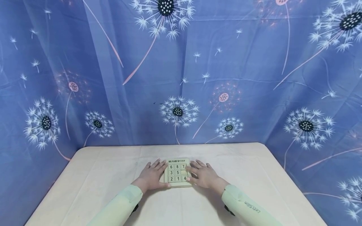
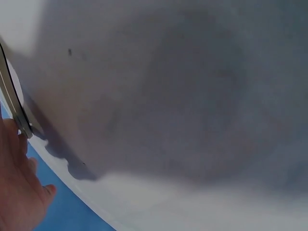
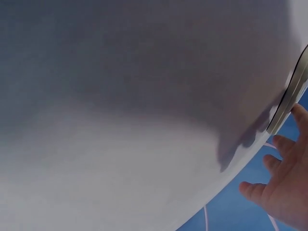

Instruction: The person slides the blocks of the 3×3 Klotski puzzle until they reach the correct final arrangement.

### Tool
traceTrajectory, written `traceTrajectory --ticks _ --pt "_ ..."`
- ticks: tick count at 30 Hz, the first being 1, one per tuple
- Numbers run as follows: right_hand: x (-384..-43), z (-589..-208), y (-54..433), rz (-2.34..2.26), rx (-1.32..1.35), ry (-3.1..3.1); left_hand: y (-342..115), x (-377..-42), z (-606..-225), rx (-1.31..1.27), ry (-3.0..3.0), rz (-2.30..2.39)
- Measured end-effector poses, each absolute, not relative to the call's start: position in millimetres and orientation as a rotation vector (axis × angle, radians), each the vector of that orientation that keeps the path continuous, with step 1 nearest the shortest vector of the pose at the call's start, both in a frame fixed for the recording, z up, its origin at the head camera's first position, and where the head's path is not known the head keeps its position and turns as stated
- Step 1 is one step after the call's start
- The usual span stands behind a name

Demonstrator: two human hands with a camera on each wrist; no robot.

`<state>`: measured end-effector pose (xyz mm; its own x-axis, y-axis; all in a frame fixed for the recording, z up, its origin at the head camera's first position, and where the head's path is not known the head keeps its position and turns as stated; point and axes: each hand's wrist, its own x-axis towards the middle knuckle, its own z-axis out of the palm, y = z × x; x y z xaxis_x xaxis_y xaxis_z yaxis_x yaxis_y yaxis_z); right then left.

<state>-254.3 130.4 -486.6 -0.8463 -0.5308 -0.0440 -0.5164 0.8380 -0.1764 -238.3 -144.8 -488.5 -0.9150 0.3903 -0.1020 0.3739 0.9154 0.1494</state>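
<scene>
A pale green number sliding puzzle (image 1: 174, 184) lies on the table between the two hands. Its tiles read 6, 8, 7 in the top row, 3, 5 and a bare slot in the middle, and 2, 1, 4 at the bottom. My left hand (image 1: 152, 176) rests along the left side, fingers extended and spread, thumb at the lower left corner. From the right, my right hand (image 1: 205, 176) reaches over the frame. Its thumb touches the 4 tile (image 1: 184, 178), and a fingertip is at the slot below the 7 tile (image 1: 183, 166). Both wrist views show fingertips at the puzzle's edge (image 2: 13, 98) (image 3: 288, 101).
The puzzle sits on a light cream table (image 1: 101, 175) with rounded far corners. Behind and at both sides hangs a blue curtain (image 1: 147, 103) printed with dandelions. Light green sleeves (image 1: 118, 204) cover both forearms.
</scene>
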Motion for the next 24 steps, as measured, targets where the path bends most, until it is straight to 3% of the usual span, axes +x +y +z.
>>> traceTrajectory --ticks 24 --pt "-232 -469 138 -0.267 -0.922 2.904 -146 -240 -490 0.603 2.966 0.18"
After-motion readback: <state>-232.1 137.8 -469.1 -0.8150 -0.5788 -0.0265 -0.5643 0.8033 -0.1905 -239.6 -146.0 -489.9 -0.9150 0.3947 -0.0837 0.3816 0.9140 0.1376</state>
